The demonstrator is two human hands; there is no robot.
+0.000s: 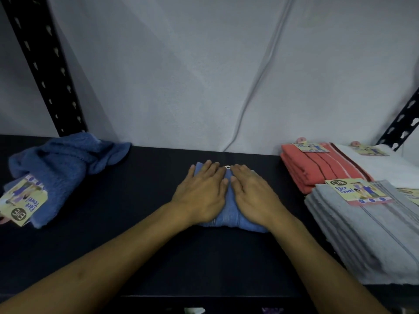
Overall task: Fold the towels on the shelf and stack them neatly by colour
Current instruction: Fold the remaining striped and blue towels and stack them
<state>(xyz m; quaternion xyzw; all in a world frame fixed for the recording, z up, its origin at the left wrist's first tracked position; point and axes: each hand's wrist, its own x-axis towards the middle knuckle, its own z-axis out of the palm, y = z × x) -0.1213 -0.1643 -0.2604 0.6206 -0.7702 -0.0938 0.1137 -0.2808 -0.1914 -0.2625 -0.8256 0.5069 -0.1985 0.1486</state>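
A folded blue towel lies in the middle of the dark shelf. My left hand and my right hand press flat on it side by side, fingers straight and pointing to the wall. A crumpled blue towel with a paper label lies at the left. At the right sit a folded coral stack, a folded grey stack in front of it, and a white towel behind the grey one.
Black slotted uprights stand at the back left and back right. A white cable runs down the pale wall behind the shelf. The shelf's front edge is near my forearms.
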